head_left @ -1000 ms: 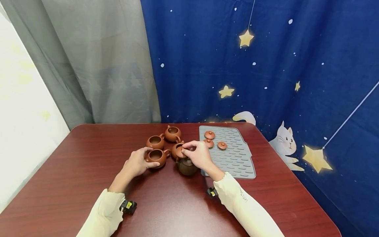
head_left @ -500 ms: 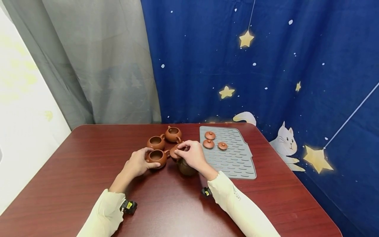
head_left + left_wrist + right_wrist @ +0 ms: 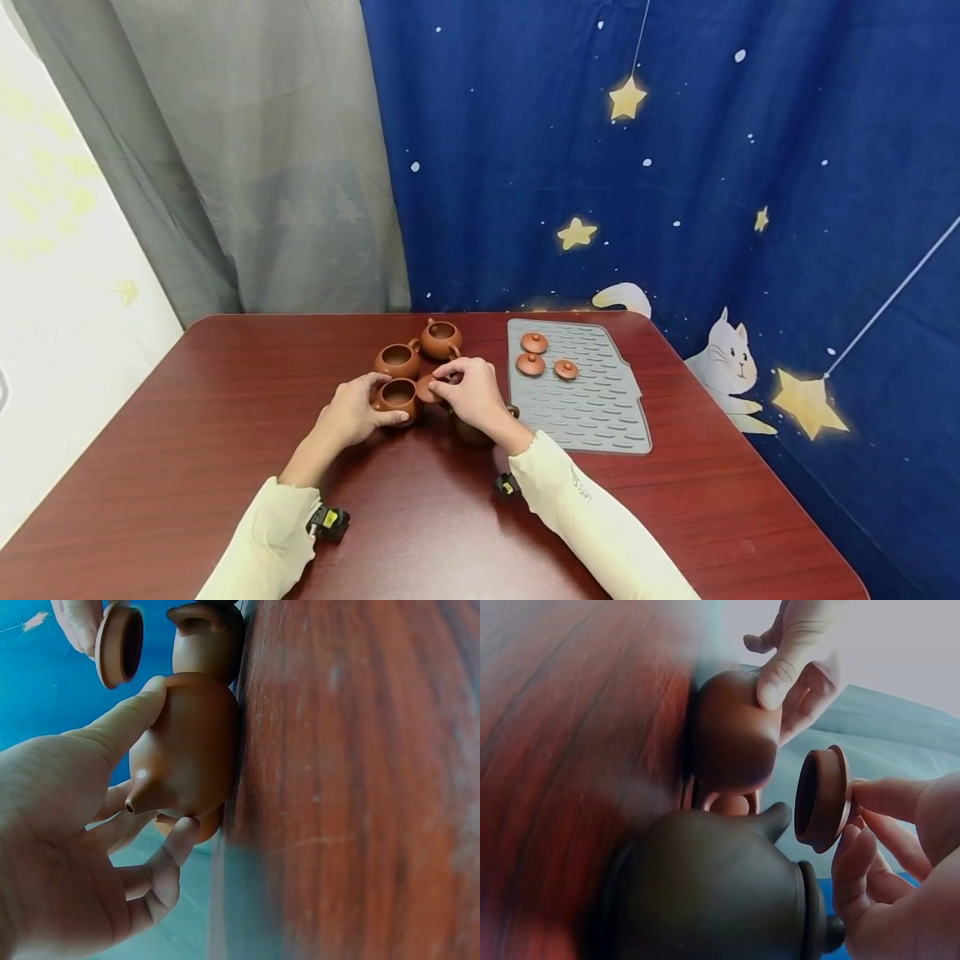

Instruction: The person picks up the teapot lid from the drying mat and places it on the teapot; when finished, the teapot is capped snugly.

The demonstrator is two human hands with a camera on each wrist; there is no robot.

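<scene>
My left hand (image 3: 351, 412) grips a lidless reddish-brown teapot (image 3: 187, 742), thumb at its rim and fingers on the other side near the spout. Between the fingertips of my right hand (image 3: 477, 394) a reddish-brown lid (image 3: 823, 799) is pinched by its knob. The lid hangs tilted in the air just right of the gripped teapot's opening, apart from it in both wrist views. Below my right hand stands a dark teapot (image 3: 705, 889) with its lid on, partly hidden in the head view.
Two more lidless teapots, one nearer (image 3: 397, 360) and one farther (image 3: 441, 339), stand behind the gripped one. On the grey mat (image 3: 592, 417) at right lie three lids (image 3: 531, 364). Curtains hang behind the table's far edge.
My right hand has moved left with the lid, from above the dark teapot towards the gripped teapot. My left hand and its teapot have stayed nearly in place.
</scene>
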